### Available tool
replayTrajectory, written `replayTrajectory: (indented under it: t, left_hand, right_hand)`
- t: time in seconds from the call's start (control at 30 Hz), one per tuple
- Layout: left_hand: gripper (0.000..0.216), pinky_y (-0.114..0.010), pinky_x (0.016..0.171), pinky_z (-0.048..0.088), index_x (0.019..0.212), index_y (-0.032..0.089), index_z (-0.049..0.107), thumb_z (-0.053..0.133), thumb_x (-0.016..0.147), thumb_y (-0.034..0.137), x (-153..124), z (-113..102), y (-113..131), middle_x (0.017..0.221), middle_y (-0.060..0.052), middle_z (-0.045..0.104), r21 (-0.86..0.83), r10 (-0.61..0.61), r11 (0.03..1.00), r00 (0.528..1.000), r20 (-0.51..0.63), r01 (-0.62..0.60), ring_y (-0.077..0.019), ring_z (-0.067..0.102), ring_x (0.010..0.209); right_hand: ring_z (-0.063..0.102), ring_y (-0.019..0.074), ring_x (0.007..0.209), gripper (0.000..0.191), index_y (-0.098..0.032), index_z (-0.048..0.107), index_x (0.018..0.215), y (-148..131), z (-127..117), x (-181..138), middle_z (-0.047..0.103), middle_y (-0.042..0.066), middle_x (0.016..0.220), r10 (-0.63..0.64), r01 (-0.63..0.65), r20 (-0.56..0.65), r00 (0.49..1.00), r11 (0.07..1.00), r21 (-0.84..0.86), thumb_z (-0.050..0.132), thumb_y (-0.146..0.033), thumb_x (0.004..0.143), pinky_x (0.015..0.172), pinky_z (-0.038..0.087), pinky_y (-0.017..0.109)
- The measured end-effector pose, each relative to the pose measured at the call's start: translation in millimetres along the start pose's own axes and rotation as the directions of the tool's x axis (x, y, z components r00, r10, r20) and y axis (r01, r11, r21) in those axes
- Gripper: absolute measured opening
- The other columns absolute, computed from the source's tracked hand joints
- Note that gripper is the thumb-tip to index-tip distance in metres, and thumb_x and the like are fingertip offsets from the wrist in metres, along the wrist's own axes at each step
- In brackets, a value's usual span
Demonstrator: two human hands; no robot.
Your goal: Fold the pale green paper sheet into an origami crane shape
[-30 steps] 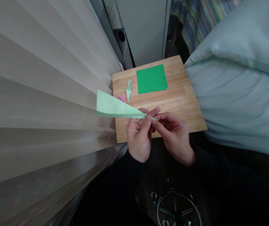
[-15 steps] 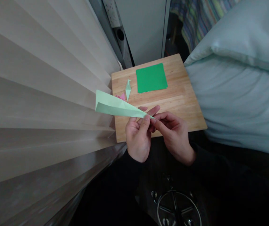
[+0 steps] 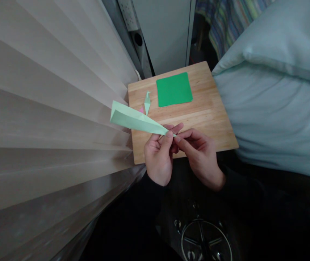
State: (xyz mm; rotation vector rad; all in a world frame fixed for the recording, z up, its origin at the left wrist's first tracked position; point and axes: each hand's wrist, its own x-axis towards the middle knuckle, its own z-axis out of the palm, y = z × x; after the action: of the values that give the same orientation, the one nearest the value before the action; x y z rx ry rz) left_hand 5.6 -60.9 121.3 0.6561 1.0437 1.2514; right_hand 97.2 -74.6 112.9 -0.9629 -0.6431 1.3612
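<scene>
A long, tapering piece of pale green folded paper (image 3: 135,119) is held above the near edge of the wooden board (image 3: 206,116), its wide end pointing left. Near the narrow tip, the thumb of my left hand (image 3: 159,157) presses it against the fingers. My right hand (image 3: 202,156) pinches the very point between thumb and index finger. Behind the paper on the board lie a small pale green folded piece (image 3: 147,103) and a pink paper bit (image 3: 141,110), mostly hidden. A stack of green paper sheets (image 3: 174,89) rests farther back.
Pleated cream curtains (image 3: 62,127) hang along the left, touching the board's side. Pale blue-green bedding (image 3: 274,108) bulges at the right. A grey cabinet (image 3: 166,36) stands behind the board. Below, a round chair base (image 3: 206,239) shows on the dark floor.
The paper's wide end has tilted up slightly and turned, covering more of the pink piece. Both hands keep their grip near the tip, almost unmoved.
</scene>
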Motion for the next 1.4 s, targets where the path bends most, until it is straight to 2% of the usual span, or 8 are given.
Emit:
replayTrajectory:
  t: [0.43,0.63,0.87,0.97,1.07,1.17,1.3,1.4]
  left_hand:
    - [0.023,-0.024,0.059,0.045,0.101,0.02,0.068,0.079,0.085,0.032,3.0,-3.8,0.5,0.113,-0.01,0.081,-0.036,-0.065,0.997,0.998,-0.009,0.064,-0.0135,0.068,0.073]
    - [0.023,-0.024,0.059,0.043,0.1,0.019,0.069,0.079,0.085,0.033,3.1,-4.8,0.4,0.111,-0.01,0.081,0.016,-0.074,0.997,0.997,0.028,0.074,-0.0098,0.06,0.064]
    - [0.031,-0.024,0.056,0.045,0.093,0.017,0.07,0.072,0.091,0.048,7.7,-7.6,-1.3,0.101,-0.011,0.082,0.035,-0.097,0.995,0.995,-0.005,0.097,-0.0143,0.069,0.068]
    - [0.033,-0.026,0.065,0.052,0.087,0.017,0.069,0.074,0.089,0.049,13.6,-13.4,-1.2,0.089,-0.009,0.082,0.067,-0.086,0.994,0.996,-0.034,0.088,-0.018,0.075,0.076]
    - [0.036,-0.03,0.075,0.056,0.083,0.016,0.07,0.078,0.084,0.051,18.6,-19.9,-0.6,0.077,-0.008,0.079,0.134,-0.097,0.986,0.995,-0.016,0.099,-0.0203,0.077,0.079]
    - [0.04,-0.034,0.077,0.058,0.079,0.014,0.072,0.08,0.081,0.054,20.3,-24.0,-0.9,0.073,-0.007,0.077,0.201,-0.189,0.965,0.979,0.078,0.17,-0.0212,0.076,0.077]
    - [0.044,-0.034,0.073,0.059,0.075,0.014,0.073,0.084,0.076,0.056,20.2,-25.2,-1.7,0.07,-0.004,0.073,0.238,-0.254,0.95,0.941,0.222,0.2,-0.0184,0.071,0.07]
    - [0.044,-0.031,0.067,0.058,0.072,0.015,0.072,0.085,0.075,0.057,20.5,-25.1,-0.9,0.065,-0.003,0.07,0.263,-0.273,0.944,0.922,0.274,0.202,-0.016,0.068,0.065]
  right_hand:
    - [0.061,0.0133,0.068,0.026,-0.021,0.071,0.078,12.3,-10.9,-1.5,0.067,0.0,0.072,0.044,-0.045,0.034,0.998,0.998,0.042,0.066,-0.038,0.096,0.068,0.049,0.031]
    - [0.061,0.0132,0.065,0.021,-0.021,0.07,0.078,7.0,-9.0,2.7,0.068,-0.001,0.071,0.039,-0.038,0.013,0.999,0.998,-0.054,0.076,-0.039,0.088,0.067,0.052,0.032]
    - [0.061,0.0129,0.062,0.021,-0.021,0.066,0.077,8.6,-8.2,0.0,0.067,-0.001,0.068,0.014,-0.011,0.025,1.0,0.989,-0.149,0.071,-0.036,0.09,0.064,0.05,0.031]
    - [0.059,0.0128,0.064,0.025,-0.02,0.065,0.072,10.7,-15.7,2.4,0.065,-0.001,0.068,0.029,-0.018,0.035,0.999,0.956,-0.291,0.063,-0.032,0.094,0.064,0.047,0.031]
    - [0.06,0.0141,0.072,0.021,-0.019,0.067,0.079,9.3,-23.5,10.8,0.065,0.0,0.075,-0.036,-0.003,-0.092,0.995,0.919,-0.394,0.064,-0.034,0.094,0.066,0.045,0.03]
    - [0.064,0.0166,0.079,0.025,-0.019,0.069,0.094,3.6,-25.3,18.8,0.07,0.002,0.088,0.068,-0.077,-0.037,0.997,0.933,-0.352,0.074,-0.042,0.087,0.071,0.048,0.032]
    - [0.055,0.0129,0.066,0.031,-0.018,0.068,0.077,-3.0,-21.4,20.8,0.061,-0.001,0.071,0.266,-0.207,0.173,0.948,0.931,-0.3,0.078,-0.047,0.083,0.063,0.042,0.03]
    - [0.049,0.0114,0.062,0.029,-0.019,0.068,0.077,-3.7,-19.8,19.3,0.059,-0.003,0.067,0.3,-0.263,0.184,0.936,0.944,-0.199,0.081,-0.045,0.08,0.058,0.038,0.028]
